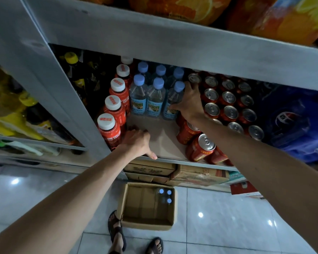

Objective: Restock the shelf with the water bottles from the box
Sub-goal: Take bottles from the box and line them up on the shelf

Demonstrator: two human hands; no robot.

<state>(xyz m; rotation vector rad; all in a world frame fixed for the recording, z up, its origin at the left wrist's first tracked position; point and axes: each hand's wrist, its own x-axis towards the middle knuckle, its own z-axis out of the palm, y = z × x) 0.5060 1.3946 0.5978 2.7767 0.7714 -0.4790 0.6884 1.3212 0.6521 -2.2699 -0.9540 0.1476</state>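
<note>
Several clear water bottles with blue caps stand in two rows at the back of the middle shelf. My right hand grips the rightmost front bottle around its body. My left hand rests on the shelf's front part with curled fingers and thumb out, holding nothing, beside the red bottles. On the floor below, an open cardboard box holds three water bottles in its far right corner.
Red bottles with white caps line the left of the water. Red cans fill the right, two lying tilted near the shelf edge. A blue soda pack sits farther right. Cardboard cartons lie beneath the shelf. My sandalled feet stand by the box.
</note>
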